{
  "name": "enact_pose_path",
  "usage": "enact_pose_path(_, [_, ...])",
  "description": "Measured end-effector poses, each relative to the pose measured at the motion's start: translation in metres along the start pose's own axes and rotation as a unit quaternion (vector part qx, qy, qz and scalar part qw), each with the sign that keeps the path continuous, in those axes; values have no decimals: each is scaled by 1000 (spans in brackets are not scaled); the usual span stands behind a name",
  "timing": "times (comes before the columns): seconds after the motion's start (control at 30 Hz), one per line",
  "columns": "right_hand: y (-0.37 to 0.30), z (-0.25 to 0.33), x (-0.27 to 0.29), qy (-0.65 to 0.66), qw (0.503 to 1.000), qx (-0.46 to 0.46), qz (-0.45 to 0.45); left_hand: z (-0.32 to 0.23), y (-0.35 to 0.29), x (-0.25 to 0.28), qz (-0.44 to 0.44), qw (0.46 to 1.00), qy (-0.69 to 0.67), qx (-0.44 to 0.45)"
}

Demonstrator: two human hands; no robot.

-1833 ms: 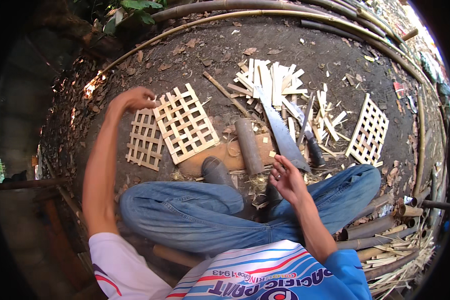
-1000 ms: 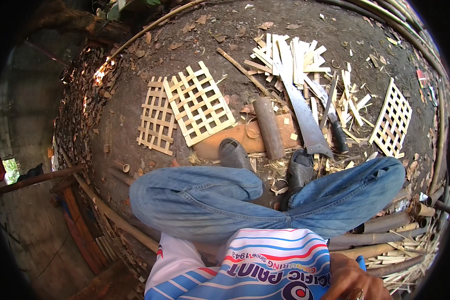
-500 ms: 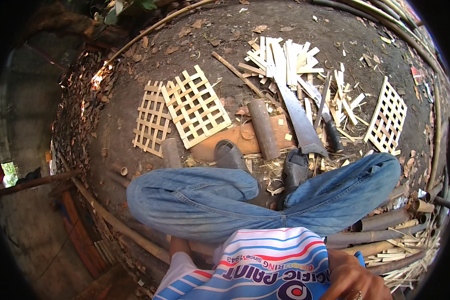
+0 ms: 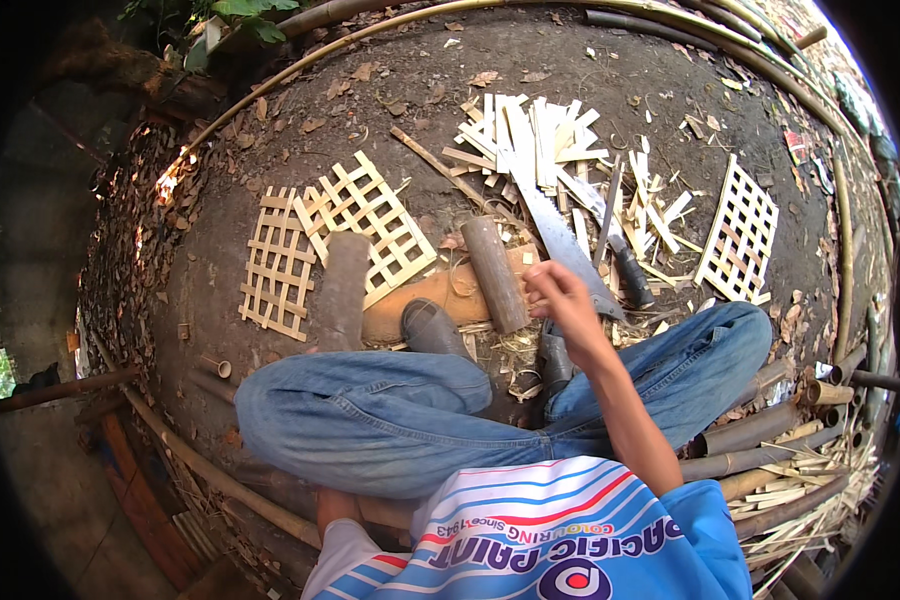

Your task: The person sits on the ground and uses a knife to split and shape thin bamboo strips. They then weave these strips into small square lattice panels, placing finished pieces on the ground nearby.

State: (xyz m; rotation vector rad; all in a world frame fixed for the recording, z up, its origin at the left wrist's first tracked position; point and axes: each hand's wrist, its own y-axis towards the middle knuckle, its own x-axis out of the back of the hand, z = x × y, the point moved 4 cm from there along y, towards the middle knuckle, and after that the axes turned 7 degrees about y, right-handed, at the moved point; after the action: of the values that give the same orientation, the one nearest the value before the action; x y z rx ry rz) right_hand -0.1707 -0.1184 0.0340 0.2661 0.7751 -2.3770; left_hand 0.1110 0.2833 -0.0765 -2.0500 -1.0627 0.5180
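My right hand hangs over the saw's near end, just right of an upright-leaning bamboo section. Its fingers are loosely bent and apart, with nothing visible in them. The handsaw lies with its blade pointing away, toward a heap of pale bamboo strips. A blurred brown cylinder, like a bamboo piece, rises behind my left knee. My left forearm passes under that knee; the hand gripping the cylinder's lower end is almost wholly hidden. Orange-brown wood lies under the bamboo section.
Two woven lattice panels, one overlapped by another, lie left; a third lattice lies right. A black-handled knife is beside the saw. Bamboo poles and shavings lie at my right hip. My shoes stand before me.
My right hand has swung from my right side at the lower edge forward to the saw's near end. The blurred cylinder by my left knee has risen.
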Motion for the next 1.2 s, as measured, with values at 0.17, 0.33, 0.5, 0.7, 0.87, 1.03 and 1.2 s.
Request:
enact_pose_path(0.17, [47, -89, 9, -540, 831, 14, -134, -15, 16, -34, 93, 994, -53, 15])
enact_pose_path(0.33, [44, -116, -7, -589, 803, 37, -78, -10, 28, -70, 208, 969, -124, 41])
enact_pose_path(0.5, [72, -138, 27, -478, 868, 112, -74, -24, 41, -135, 336, 927, -156, 54])
enact_pose_path(0.7, [57, -96, 15, 315, 918, -212, 111, -55, 6, -211, 411, 881, -230, 39])
enact_pose_path(0.87, [51, -86, 5, 335, 906, -215, 143, -55, 3, -227, 464, 854, -233, 42])
enact_pose_path(1.03, [54, -89, 13, 354, 893, -214, 176, -40, 16, -227, 335, 939, -52, 60])
enact_pose_path(1.2, [61, -97, 21, 305, 927, -191, 108, -41, 21, -230, 269, 959, 43, 82])
